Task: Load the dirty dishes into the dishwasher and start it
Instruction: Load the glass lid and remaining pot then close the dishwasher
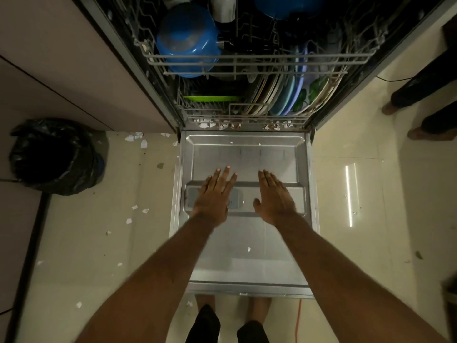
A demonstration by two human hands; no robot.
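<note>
Dishwasher door [247,149] lies open at frame centre, plates [284,95] racked just above it, left hand [214,196] over it with fingers spread, right hand [275,196] alongside, fingers straight and together, bin bag [54,157] far left

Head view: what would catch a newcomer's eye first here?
Two open hands, the left hand and right hand, stretch out over the lowered dishwasher door in the middle. Behind it, a bright blue bowl sits in the upper rack, with plates standing below.
</note>
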